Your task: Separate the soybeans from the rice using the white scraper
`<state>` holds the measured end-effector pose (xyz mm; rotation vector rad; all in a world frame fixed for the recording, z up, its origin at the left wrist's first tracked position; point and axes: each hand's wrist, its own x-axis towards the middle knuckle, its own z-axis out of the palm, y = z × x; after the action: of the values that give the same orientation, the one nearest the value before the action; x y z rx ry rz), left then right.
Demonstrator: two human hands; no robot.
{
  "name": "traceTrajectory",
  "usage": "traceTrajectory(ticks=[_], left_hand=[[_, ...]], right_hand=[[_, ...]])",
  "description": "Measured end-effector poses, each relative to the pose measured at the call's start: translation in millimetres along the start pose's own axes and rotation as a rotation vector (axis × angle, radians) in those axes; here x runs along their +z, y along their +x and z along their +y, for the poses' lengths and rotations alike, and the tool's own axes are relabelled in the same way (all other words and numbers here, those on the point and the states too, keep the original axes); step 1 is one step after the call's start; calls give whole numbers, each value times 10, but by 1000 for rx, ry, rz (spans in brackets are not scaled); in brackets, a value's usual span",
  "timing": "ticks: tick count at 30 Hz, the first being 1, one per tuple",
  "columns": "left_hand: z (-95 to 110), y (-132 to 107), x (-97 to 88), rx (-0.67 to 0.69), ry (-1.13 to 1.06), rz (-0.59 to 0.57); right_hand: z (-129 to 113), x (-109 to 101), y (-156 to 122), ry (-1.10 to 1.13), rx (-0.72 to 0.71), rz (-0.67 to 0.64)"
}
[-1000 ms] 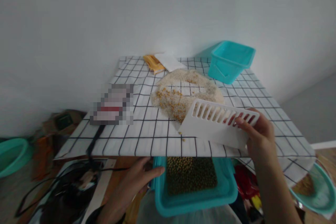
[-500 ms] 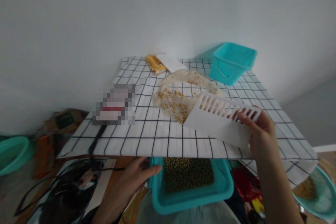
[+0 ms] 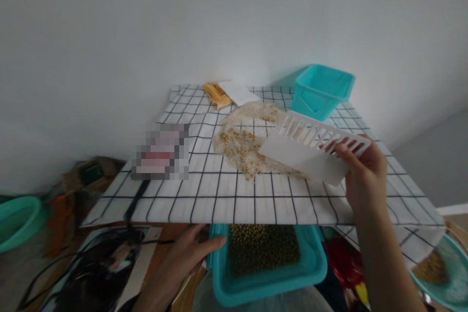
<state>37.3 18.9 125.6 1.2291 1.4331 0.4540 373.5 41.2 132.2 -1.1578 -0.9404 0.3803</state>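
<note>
In my right hand (image 3: 365, 175) is a white flat plastic scraper (image 3: 303, 151) with a row of slots, gripped at its slotted right end and tilted above the table. Beneath and left of it, a ring of pale grains (image 3: 234, 122) mixed with yellow kernels (image 3: 237, 141) lies spread on the checked cloth (image 3: 204, 195). My left hand (image 3: 192, 248) holds the left rim of a teal tub (image 3: 270, 295) below the table's front edge, thumb over the rim. Greenish and yellowish beans or kernels (image 3: 263, 248) cover the tub's bottom.
A teal bucket (image 3: 321, 92) stands at the table's back right. A yellow packet (image 3: 217, 95) and a white sheet (image 3: 239, 92) lie at the back. A blurred-out flat object (image 3: 161, 151) with a dark cable sits on the left. Basins (image 3: 22, 219) stand on the floor either side.
My right hand has lifted the scraper slightly up and away from the front edge, uncovering grains beneath it. My left hand keeps its hold on the tub. The view has tipped slightly upward.
</note>
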Motion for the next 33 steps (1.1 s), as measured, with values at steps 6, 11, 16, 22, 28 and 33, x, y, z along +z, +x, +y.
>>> traceTrajectory(ticks=[6,11,16,22,28,33], left_hand=[[28,25,24,-21,3,2],[4,36,14,-6,-1,-9],[-103,26,-41,26,12,-36],[-179,29,-69,35,30,-50],[-102,47,-38,-3,28,-43],[-93,65,-14,-8,-13,-29]], right_hand=[[-140,-34,-53,37,-2,11],[-150,-23,-106,11,7,23],[-110,5,-155,-83,3,-7],[-79,36,-193,-102,15,-32],[-48,-3,-192,-93,14,11],[-55,-19,-203,-71,38,-79]])
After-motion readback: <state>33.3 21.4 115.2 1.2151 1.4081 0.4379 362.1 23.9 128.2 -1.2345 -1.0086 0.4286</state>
